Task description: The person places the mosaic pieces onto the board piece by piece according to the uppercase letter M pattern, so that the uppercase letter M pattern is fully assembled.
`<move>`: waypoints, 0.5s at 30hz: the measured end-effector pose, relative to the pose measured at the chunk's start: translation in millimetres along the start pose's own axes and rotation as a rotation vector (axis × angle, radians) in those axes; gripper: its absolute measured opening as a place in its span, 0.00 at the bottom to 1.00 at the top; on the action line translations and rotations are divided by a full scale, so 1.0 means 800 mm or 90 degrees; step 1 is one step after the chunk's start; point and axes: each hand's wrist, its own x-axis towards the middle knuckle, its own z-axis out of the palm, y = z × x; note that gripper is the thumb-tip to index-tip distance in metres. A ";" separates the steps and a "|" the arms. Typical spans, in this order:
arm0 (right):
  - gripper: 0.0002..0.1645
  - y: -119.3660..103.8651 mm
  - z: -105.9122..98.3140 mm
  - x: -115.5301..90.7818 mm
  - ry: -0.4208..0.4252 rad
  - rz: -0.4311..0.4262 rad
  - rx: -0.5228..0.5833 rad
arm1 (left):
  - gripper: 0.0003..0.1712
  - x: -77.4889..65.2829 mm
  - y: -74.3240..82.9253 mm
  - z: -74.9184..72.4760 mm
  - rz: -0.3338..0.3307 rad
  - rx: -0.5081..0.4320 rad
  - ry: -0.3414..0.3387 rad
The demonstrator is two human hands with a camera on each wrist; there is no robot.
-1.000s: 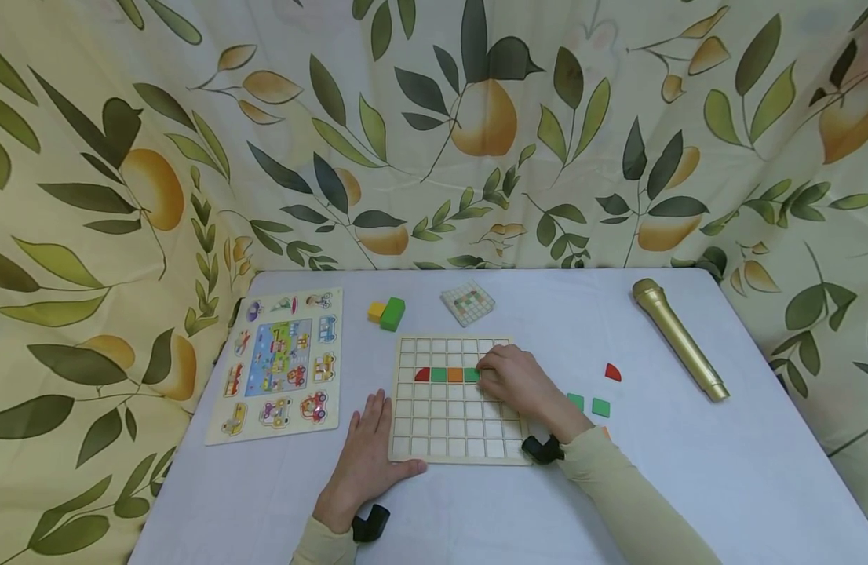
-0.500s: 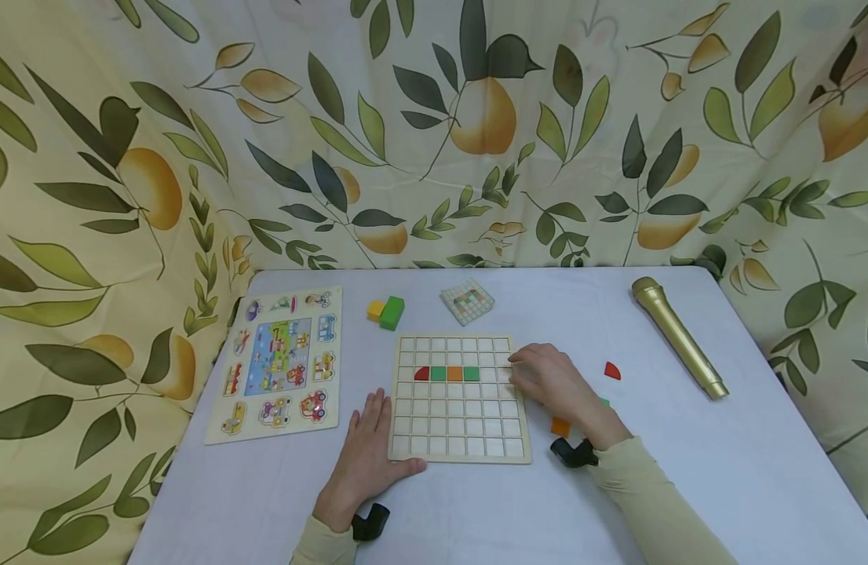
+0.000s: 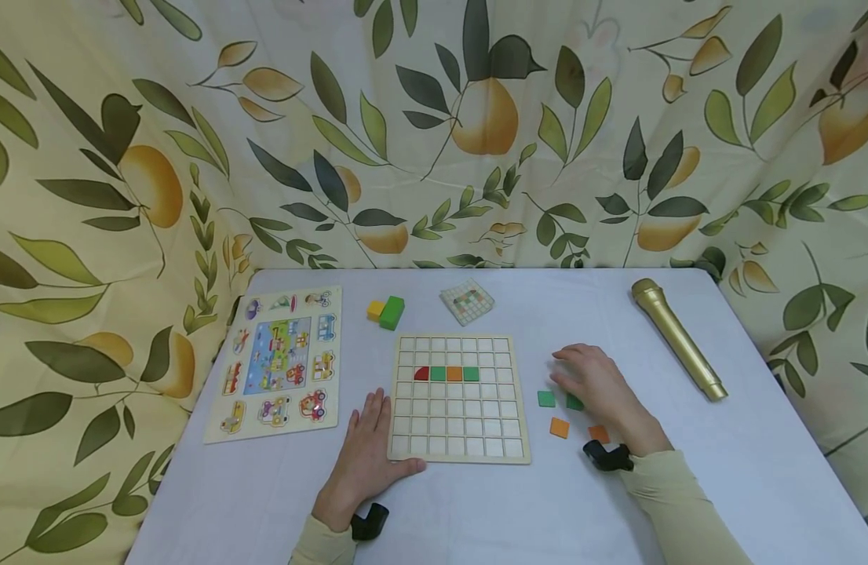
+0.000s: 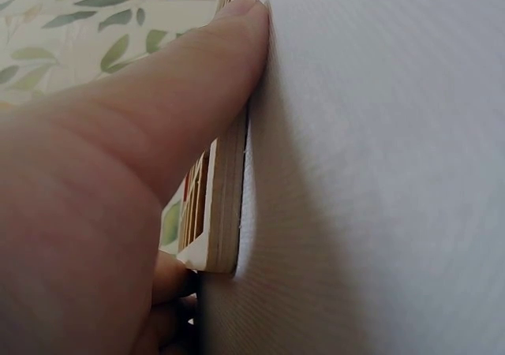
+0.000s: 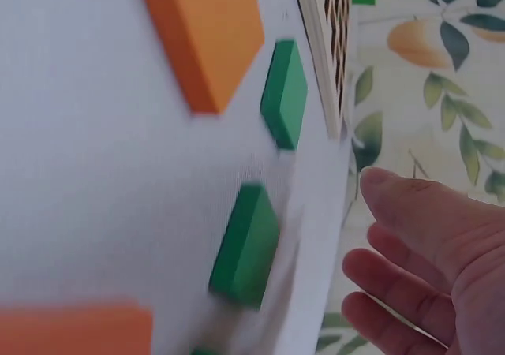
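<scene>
A wooden grid board (image 3: 457, 453) lies flat in the head view, holding a row of a red quarter-round tile (image 3: 422, 374), a green tile (image 3: 438, 374), an orange tile (image 3: 454, 374) and a second green tile (image 3: 471, 374). My left hand (image 3: 366, 447) touches the board's near left corner, fingers along its left edge and thumb along the front edge. To the right of the board my right hand (image 3: 599, 388) hovers over the table, fingers loosely bent and holding nothing. Near it lie loose green tiles (image 5: 284, 95) and orange tiles (image 3: 559, 428), one partly under the hand.
A vehicle picture puzzle (image 3: 286, 431) lies on the left. Behind the board are a yellow block (image 3: 376, 311), a green block (image 3: 392, 313) and a small pattern card (image 3: 467, 302). At the right lies a gold microphone (image 3: 677, 337). A patterned curtain (image 3: 434, 212) stands behind the table.
My right hand has moved right from the board to over the loose tiles, uncovering a green and an orange one. The loose red quarter-round tile is now hidden. My left hand stays put.
</scene>
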 end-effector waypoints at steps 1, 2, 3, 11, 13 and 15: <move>0.23 0.003 -0.003 -0.001 0.003 0.006 -0.005 | 0.70 0.000 0.000 0.000 0.000 -0.001 -0.001; 0.23 0.007 -0.005 -0.003 0.007 0.010 -0.009 | 0.70 0.000 0.000 0.000 0.001 -0.001 -0.001; 0.24 0.011 -0.008 -0.004 0.011 0.012 -0.009 | 0.70 0.000 0.000 0.000 0.001 -0.001 -0.001; 0.26 0.039 -0.031 -0.015 0.034 0.079 -0.012 | 0.70 0.000 0.000 0.001 0.002 -0.007 0.001; 0.27 0.045 -0.034 -0.017 0.037 0.089 -0.030 | 0.70 0.000 0.000 0.001 0.001 -0.010 -0.001; 0.27 0.051 -0.035 -0.019 0.041 0.097 -0.046 | 0.69 0.000 0.001 0.000 0.001 -0.013 -0.001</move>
